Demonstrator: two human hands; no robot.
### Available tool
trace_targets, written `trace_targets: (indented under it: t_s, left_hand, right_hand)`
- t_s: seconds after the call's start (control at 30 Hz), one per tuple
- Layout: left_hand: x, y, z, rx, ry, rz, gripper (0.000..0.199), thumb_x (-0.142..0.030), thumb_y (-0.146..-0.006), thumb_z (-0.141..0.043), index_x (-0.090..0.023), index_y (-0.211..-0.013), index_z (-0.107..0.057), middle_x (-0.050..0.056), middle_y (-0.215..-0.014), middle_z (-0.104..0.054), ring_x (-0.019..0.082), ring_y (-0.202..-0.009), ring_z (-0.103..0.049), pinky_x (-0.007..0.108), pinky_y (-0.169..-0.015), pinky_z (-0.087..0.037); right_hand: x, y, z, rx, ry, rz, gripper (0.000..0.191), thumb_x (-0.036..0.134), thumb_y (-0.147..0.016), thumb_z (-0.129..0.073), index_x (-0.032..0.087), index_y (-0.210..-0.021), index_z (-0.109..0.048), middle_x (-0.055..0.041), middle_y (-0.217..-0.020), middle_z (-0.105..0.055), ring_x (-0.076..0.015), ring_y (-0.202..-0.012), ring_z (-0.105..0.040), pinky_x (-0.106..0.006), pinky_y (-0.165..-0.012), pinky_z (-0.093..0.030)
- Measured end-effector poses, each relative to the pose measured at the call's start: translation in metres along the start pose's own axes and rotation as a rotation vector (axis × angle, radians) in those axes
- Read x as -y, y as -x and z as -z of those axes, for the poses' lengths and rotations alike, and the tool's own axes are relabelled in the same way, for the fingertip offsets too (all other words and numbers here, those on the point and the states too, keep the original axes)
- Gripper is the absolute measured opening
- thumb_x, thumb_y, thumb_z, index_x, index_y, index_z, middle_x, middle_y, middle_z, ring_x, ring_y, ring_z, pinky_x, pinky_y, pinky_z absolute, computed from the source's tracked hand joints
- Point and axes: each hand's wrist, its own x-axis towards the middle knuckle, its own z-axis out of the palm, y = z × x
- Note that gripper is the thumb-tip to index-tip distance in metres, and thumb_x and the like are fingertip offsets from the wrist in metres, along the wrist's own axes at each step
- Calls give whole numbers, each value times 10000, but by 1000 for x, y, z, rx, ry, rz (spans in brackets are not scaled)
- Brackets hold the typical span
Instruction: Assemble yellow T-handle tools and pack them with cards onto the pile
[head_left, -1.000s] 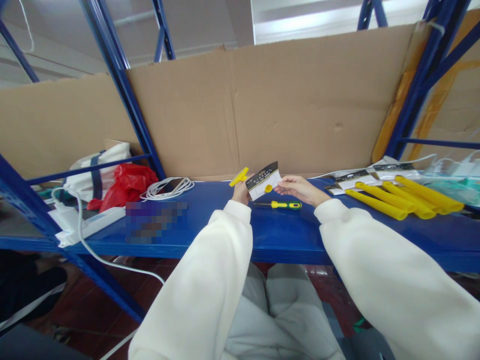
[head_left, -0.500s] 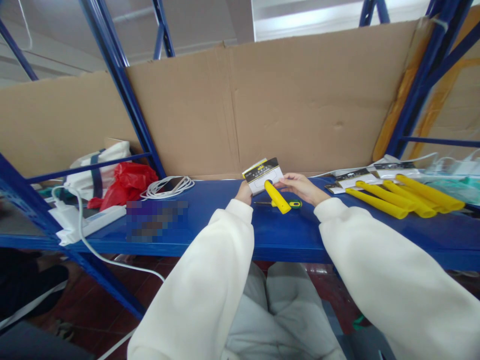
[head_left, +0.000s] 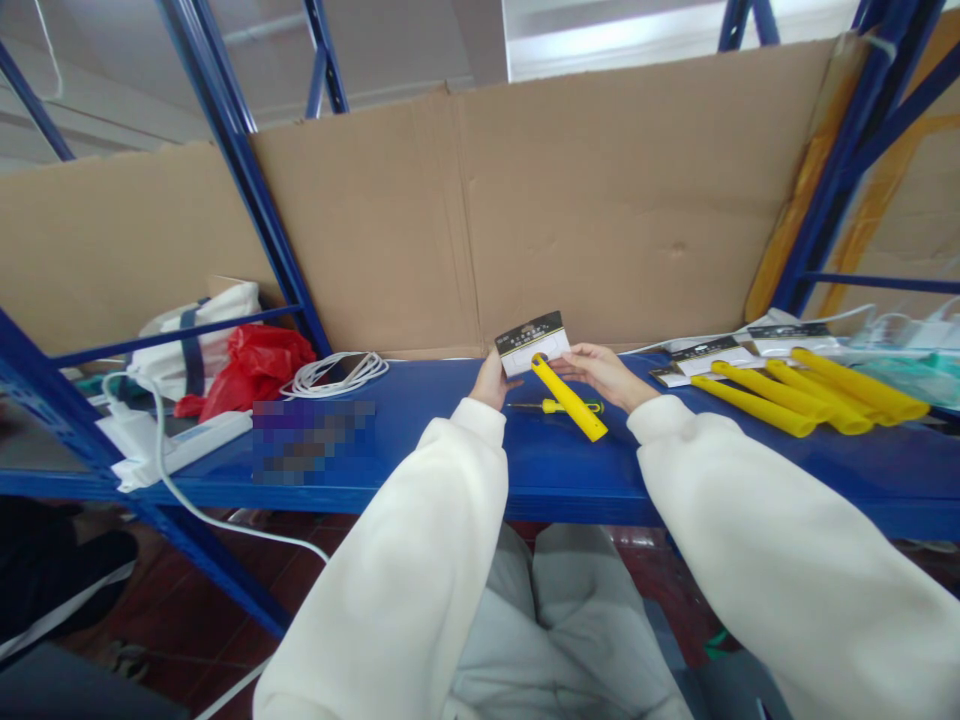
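My left hand [head_left: 491, 382] is closed on the left edge of a black-and-white packaging card [head_left: 529, 335]. My right hand [head_left: 604, 374] pinches the card's right side. From the card a yellow plastic handle [head_left: 571, 400] hangs by its narrow holed end, slanting down to the right. On the blue shelf below lies a screwdriver [head_left: 551, 407] with a yellow-green grip, partly covered by the handle. To the right of my right hand several like yellow handles [head_left: 810, 398] rest side by side, with cards [head_left: 709, 355] at their far ends.
A tall cardboard sheet [head_left: 600, 210] backs the blue shelf [head_left: 435, 440]. At left are a white power strip [head_left: 202, 440], a red plastic bag [head_left: 259, 365] and a coiled white cable [head_left: 337, 375]. Blue uprights [head_left: 262, 210] stand at both sides. A blurred-out patch lies near the power strip.
The card has turned flatter toward me and moved slightly right. The yellow handle swings out longer in view, its lower end further right and lower. Both hands keep their hold.
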Motion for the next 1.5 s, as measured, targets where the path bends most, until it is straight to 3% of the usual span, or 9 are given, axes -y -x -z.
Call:
trace_targets:
  t_s: [0.3, 0.47, 0.53, 0.67, 0.9, 1.07, 1.23, 1.37, 1.5]
  left_hand:
    - [1, -11, 3, 44, 12, -47, 656, -749, -860, -390, -200, -1075, -678, 97, -1024, -746, 309, -1095, -645, 391, -833, -522]
    - [6, -8, 4, -27, -167, -87, 290, -438, -771, -734, -208, -943, -695, 67, -974, -743, 272, -1074, -640, 326, -798, -521]
    - [8, -7, 4, -47, -244, -79, 208, -298, -725, -775, -197, -887, -694, 61, -921, -738, 257, -1009, -652, 311, -763, -527]
    - [9, -6, 4, -51, -295, -76, 170, -247, -703, -783, -182, -829, -690, 60, -853, -724, 239, -913, -662, 302, -719, -530]
    - [9, -6, 5, -55, -303, -26, 180, -227, -750, -762, -165, -901, -686, 69, -800, -718, 218, -773, -696, 249, -583, -514]
    - [9, -5, 6, -17, -174, -30, 251, -123, -757, -752, -133, -992, -664, 36, -683, -678, 160, -577, -660, 231, -512, -504]
    - [7, -1, 4, -88, -122, -31, 409, -90, -753, -754, -138, -1124, -589, 46, -755, -686, 160, -573, -669, 274, -560, -552]
    - [4, 5, -1, -131, -166, -39, 454, -79, -839, -636, -173, -1251, -470, 65, -881, -697, 127, -525, -660, 249, -528, -549]
    - [4, 6, -1, -120, -162, -35, 465, -77, -837, -633, -177, -1258, -463, 71, -895, -696, 129, -524, -663, 224, -505, -524]
  right_hand:
    - [-1, -2, 1, -74, -8, 39, 129, 234, -790, -746, 202, -756, -626, -67, -937, -773, -173, -801, -731, -318, -795, -583]
    - [-1, -3, 2, -141, -1, 33, 114, 222, -792, -731, 200, -773, -621, -64, -940, -771, -156, -731, -720, -283, -712, -583]
    - [-1, -3, 2, -170, 13, 6, 96, 205, -793, -721, 199, -777, -626, -65, -946, -769, -148, -710, -714, -270, -690, -577]
    - [-1, -4, 2, -196, 48, -24, 100, 219, -781, -723, 202, -831, -638, -59, -947, -762, -139, -685, -700, -266, -669, -574]
    - [-3, -2, -2, -157, 129, 32, 623, 281, -688, -781, 234, -1244, -504, -44, -1015, -722, -147, -741, -676, -301, -730, -566]
    - [-11, 1, -6, -15, 373, 230, 957, 273, -577, -836, 257, -1409, -362, -65, -1125, -649, -185, -894, -648, -352, -831, -545]
    - [-13, 2, -6, 89, 558, 335, 718, 248, -646, -754, 258, -1312, -488, -48, -1108, -628, -163, -800, -627, -360, -809, -539]
    - [-11, 1, -6, 95, 673, 422, 328, 165, -690, -656, 219, -1013, -667, -43, -994, -674, -211, -899, -631, -392, -885, -514]
    - [-13, -1, -6, 120, 670, 435, 290, 129, -712, -608, 219, -960, -729, -66, -1029, -692, -242, -985, -634, -403, -911, -516]
